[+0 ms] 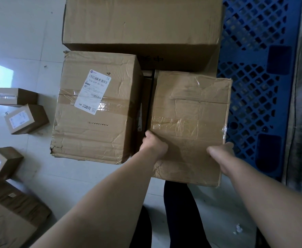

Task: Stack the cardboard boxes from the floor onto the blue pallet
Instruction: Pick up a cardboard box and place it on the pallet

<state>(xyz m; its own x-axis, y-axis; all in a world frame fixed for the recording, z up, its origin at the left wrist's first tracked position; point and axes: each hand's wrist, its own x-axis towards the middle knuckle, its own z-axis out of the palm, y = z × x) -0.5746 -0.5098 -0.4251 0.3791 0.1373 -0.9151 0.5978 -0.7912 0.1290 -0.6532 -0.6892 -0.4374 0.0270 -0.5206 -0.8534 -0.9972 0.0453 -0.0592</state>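
The pale tiled floor (21,33) fills the left; the blue pallet (257,86) shows its bare grid on the right. A big box (141,22) lies across the top, against the pallet's left part. Below it stands a crumpled labelled box (96,122), and just right of that, across a narrow dark gap, the taped box (191,108), its right edge over the grid. Whether the taped box rests on something or hangs free is hard to tell. Small boxes (26,119) lie scattered on the floor, well to the left. The left hand (153,142) grips the taped box's left edge, fingers curled into the gap. The right hand (220,151) clasps its near right edge, fingers wrapped out of sight down the side.
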